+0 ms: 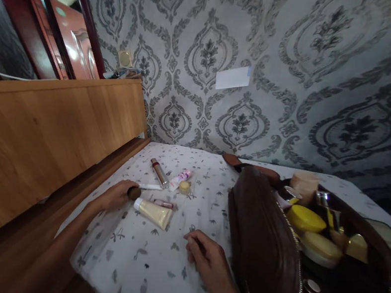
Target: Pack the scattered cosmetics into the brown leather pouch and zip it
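Observation:
My left hand (pixel 120 196) reaches in from the left, its fingers closed at a small dark brown round thing (pixel 134 193); its kind is not clear. A slim white stick (pixel 150 186) lies just beyond these fingertips. Close by on the cloth are a cream tube with a white cap (pixel 153 213), a small pinkish tube (pixel 163 203), a shiny brown-and-silver tube (pixel 159 173), a pink-and-white tube (pixel 180 180) and a tiny pale-yellow jar (pixel 184 187). My right hand (pixel 204 256) is low over the cloth, fingers loosely bent and partly apart, with nothing visible in it.
A brown leather bag (pixel 255 223) gapes unzipped at the right, with a yellow oval case (pixel 306 219), a cream round container (pixel 320 248) and several other cosmetics inside. A wooden board (pixel 69 134) borders the printed white cloth (pixel 137 262) on the left. Behind is a patterned wall (pixel 207 57).

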Demonstrator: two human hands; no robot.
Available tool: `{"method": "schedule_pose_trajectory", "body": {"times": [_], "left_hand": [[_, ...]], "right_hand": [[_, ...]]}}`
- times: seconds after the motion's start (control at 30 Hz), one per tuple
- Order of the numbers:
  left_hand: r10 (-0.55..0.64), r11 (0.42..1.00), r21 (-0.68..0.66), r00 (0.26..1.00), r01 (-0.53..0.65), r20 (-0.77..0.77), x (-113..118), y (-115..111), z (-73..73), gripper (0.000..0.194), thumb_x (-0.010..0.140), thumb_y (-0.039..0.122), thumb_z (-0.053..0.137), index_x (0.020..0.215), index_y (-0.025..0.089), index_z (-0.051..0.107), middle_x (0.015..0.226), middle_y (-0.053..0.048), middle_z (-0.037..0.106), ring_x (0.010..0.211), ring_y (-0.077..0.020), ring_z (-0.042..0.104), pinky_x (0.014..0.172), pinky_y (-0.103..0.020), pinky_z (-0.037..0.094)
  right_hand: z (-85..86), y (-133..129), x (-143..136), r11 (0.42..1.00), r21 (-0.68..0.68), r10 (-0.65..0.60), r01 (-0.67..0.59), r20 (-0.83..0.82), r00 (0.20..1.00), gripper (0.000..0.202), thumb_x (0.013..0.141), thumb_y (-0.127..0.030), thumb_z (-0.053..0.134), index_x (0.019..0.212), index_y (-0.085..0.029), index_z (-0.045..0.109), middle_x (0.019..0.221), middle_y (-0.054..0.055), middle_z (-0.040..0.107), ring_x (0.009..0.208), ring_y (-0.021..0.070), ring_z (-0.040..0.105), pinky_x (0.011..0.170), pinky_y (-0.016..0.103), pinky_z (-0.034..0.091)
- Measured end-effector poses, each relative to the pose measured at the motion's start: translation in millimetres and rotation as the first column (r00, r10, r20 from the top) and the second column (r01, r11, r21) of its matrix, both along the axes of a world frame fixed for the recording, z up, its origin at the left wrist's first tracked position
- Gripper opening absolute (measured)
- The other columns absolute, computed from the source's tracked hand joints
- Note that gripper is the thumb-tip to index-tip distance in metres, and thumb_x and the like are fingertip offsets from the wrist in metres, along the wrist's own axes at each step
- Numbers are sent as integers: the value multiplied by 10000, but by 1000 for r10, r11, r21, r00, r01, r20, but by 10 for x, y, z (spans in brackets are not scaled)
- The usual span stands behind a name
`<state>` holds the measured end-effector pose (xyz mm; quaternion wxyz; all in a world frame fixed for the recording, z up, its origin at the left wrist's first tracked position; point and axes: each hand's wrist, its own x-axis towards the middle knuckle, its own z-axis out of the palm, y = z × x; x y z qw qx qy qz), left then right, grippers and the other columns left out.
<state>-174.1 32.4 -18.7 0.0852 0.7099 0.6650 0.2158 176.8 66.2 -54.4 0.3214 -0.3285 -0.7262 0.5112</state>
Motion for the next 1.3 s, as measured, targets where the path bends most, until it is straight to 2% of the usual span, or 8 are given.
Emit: {"method": "schedule_pose_trajectory", "body": {"times": [0.13, 0.33, 0.5, 0.7, 0.83, 0.97, 1.1, 1.3], "left_hand": [[31, 1000, -4, 995, -31, 97, 45, -49, -68, 536, 722, 174, 566, 1258, 195, 542, 1238, -74, 616, 1109, -241, 570, 969, -356, 455], [110, 994, 2, 973, -112, 203, 128, -106, -44, 319, 734, 228, 624, 1040, 196, 539, 918, 3, 620, 827, -177, 558, 729, -287, 464], [109, 990, 47, 940, -131, 323, 281, -32, 41, 274, 764, 276, 647, 983, 196, 503, 939, -12, 601, 881, -176, 571, 729, -271, 474], [-45, 995, 96, 900, 4, 433, 881, 86, 270, 374, 764, 303, 689, 1098, 200, 556, 1091, -57, 602, 1009, -215, 574, 782, -284, 487], [-216, 976, 119, 895, 184, 391, 1387, 147, 350, 405, 792, 380, 713, 1150, 220, 611, 1099, -68, 586, 976, -223, 566, 758, -287, 470], [-350, 936, 177, 867, 305, 355, 1768, 225, 206, 408, 813, 465, 702, 1129, 216, 632, 996, -52, 613, 903, -210, 566, 812, -310, 451], [-345, 935, 219, 857, 279, 383, 1956, 259, -82, 455, 827, 511, 675, 1154, 202, 606, 996, -59, 621, 898, -218, 577, 816, -324, 455], [-312, 944, 209, 901, 257, 300, 1920, 139, -308, 467, 834, 488, 672, 1209, 234, 559, 1040, -60, 630, 900, -224, 588, 825, -347, 487]], "right_hand": [[0, -2, 2, 1000, 3, 3, -3, 1, 1000, 350, 884, -481, 412, 781, -187, 572, 615, -18, 506, 594, 151, 494, 561, 261, 365], [-12, -9, 8, 1000, 2, 16, -16, -19, 1000, 339, 892, -467, 406, 765, -187, 549, 636, -10, 516, 597, 151, 516, 559, 262, 378], [-40, -13, -3, 1000, 2, -6, 6, -64, 998, 330, 907, -454, 427, 763, -191, 562, 636, -11, 533, 588, 145, 521, 558, 263, 386], [27, -24, 14, 999, -30, -45, 41, -145, 988, 340, 886, -503, 490, 813, -189, 599, 667, -8, 575, 589, 137, 548, 575, 266, 417], [63, -51, 8, 974, -223, -96, 36, -261, 960, 500, 823, -608, 566, 1055, -168, 619, 795, 40, 641, 654, 166, 599, 518, 259, 417], [48, -64, -40, 865, -494, -200, -89, -502, 842, 604, 759, -658, 641, 1152, -201, 600, 1069, 92, 656, 807, 191, 638, 561, 268, 480], [23, -52, -68, 748, -639, -322, -183, -589, 742, 551, 683, -605, 758, 1020, -184, 643, 889, 45, 678, 718, 149, 600, 551, 230, 455], [16, -60, -94, 736, -639, -300, -226, -607, 736, 552, 724, -686, 684, 891, -161, 657, 708, 5, 636, 596, 105, 534, 519, 210, 409]]}}
